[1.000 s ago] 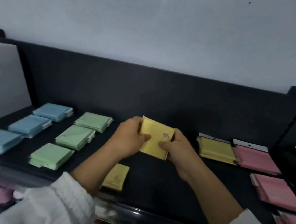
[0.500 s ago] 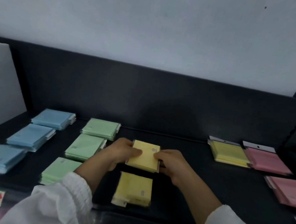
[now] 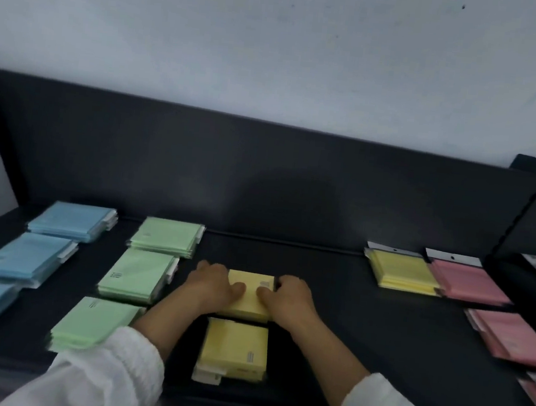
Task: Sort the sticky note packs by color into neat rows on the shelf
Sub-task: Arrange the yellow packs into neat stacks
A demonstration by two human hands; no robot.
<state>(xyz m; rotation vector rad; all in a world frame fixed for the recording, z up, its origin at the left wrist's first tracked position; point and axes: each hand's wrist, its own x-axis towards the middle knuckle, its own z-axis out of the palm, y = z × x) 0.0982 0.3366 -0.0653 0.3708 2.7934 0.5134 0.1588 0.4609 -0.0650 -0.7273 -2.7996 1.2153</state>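
Yellow pack (image 3: 250,295) lies flat on the dark shelf (image 3: 331,312), gripped from both sides. The left hand (image 3: 214,288) curls round its left edge and the right hand (image 3: 293,299) round its right edge, and both thumbs are laid on its top face. A small dark print sits in its far right corner, too blurred to read.

Just nearer the person than this pack lies a second yellow pack (image 3: 235,348), with a barcode-like mark at its right edge and a white tab at its near left corner. Left of the held pack run three green packs (image 3: 136,275) in a row from back to front, each with tiny unreadable print. Farther left is a row of blue packs (image 3: 26,256).

Well to its right, toward the back, sits a yellow stack (image 3: 401,274) under a white header card with a hang hole. Pink packs (image 3: 466,283) lie beyond that. White sleeves (image 3: 102,380) cover both forearms.
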